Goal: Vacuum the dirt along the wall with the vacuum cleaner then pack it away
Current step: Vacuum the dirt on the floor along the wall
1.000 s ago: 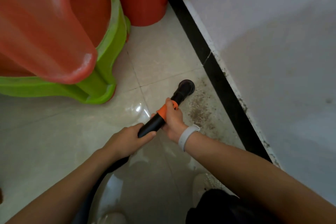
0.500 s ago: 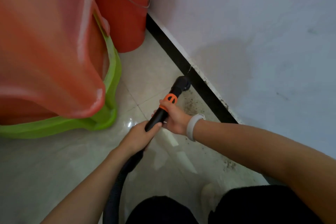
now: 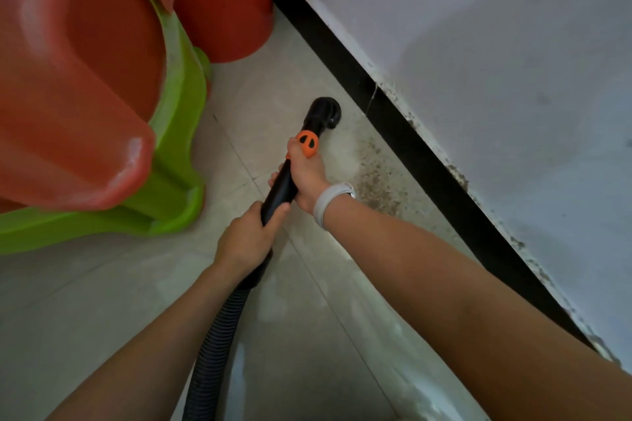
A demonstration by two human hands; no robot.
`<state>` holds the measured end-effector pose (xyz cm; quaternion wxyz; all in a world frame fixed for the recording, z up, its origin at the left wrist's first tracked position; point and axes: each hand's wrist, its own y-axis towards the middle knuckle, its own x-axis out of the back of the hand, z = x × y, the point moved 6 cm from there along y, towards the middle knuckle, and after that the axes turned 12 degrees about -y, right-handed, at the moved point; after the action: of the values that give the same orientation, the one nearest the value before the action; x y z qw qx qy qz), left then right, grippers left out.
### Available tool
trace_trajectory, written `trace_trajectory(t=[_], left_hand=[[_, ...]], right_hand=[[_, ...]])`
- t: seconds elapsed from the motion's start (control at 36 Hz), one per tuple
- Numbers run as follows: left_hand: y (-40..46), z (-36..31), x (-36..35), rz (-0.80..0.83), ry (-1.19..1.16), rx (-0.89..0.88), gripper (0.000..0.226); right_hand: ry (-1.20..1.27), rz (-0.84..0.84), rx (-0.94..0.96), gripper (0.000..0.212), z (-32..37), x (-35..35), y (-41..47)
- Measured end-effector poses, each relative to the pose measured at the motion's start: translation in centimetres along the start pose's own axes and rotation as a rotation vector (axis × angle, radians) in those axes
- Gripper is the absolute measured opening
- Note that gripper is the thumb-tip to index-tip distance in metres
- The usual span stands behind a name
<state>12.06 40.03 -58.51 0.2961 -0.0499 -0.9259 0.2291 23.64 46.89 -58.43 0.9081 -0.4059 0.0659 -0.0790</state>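
Note:
A black vacuum wand [image 3: 281,189] with an orange collar [image 3: 307,143] ends in a round black nozzle [image 3: 324,112] set on the tiled floor close to the black skirting. My right hand [image 3: 305,178] grips the wand just behind the collar, a white band on its wrist. Lower down, my left hand [image 3: 245,239] grips the wand where the ribbed black hose [image 3: 215,345] begins. Brown dirt [image 3: 374,178] lies scattered on the tile along the skirting, to the right of my right hand and behind the nozzle.
The black skirting [image 3: 403,143] and white stained wall [image 3: 496,61] run diagonally on the right. A red bucket [image 3: 222,0] stands against the wall ahead. A red tub in a green plastic stool or basin [image 3: 178,133] crowds the left.
The view has swung and dropped closer to the floor. The nozzle stays near the skirting beyond the dirt patch; both hands keep their grip on the wand.

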Motion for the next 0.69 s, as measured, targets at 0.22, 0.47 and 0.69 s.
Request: trace_trajectory(t=[0.22,0.47,0.69], left_hand=[[1.1,-3.0,-1.9,0.053,-0.016,-0.058,0.051],[-1.2,-2.6,-3.7,0.117,0.048,-0.091,0.049],[-3.7,-2.1,-4.8,0.186,0.049,-0.115,0.047]], right_hand=[[0.001,-0.058,0.023,0.024,1.6,2.9,0.5],[0.055,-0.101,0.021,0.028,-1.3,5.8,-1.0],[0.078,-0.126,-0.017,0.027,-3.5,7.5,-3.3]])
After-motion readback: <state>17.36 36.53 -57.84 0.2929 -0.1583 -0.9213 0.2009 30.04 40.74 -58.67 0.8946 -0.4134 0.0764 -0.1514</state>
